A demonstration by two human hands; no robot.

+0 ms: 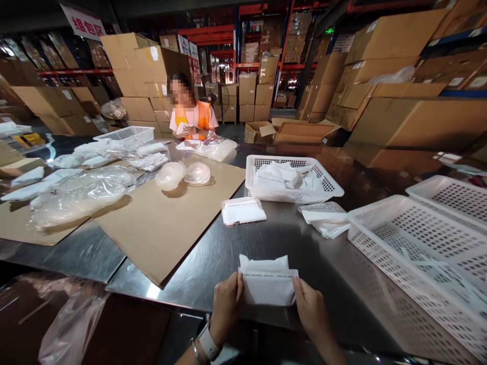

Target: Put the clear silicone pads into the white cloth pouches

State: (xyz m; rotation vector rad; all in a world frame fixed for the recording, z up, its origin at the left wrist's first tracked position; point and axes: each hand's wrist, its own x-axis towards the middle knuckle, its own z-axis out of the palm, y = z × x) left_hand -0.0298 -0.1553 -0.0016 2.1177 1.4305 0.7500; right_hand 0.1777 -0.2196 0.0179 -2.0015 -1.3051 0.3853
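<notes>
Between my two hands is a white plastic mailer bag (268, 290), its flap edge sticking up along the top. My left hand (227, 299), with a watch on the wrist, pinches its left edge. The right edge is pinched by my right hand (310, 304), thumb in front. Beyond the bag, a stack of folded white mailer bags (243, 211) lies on the metal table (213, 258). To the right of that stack are more white bags (325, 218). A white perforated basket (294, 194) behind them holds several crumpled white packets (283, 175).
Cardboard sheet (167, 228) at left bears two translucent bowl-like pieces (170, 176). Clear plastic bags (87, 195) and white packets lie farther left. A large white basket (411, 274) with strips inside stands at right. Across the table, a person in an orange vest (204, 117) holds a white packet.
</notes>
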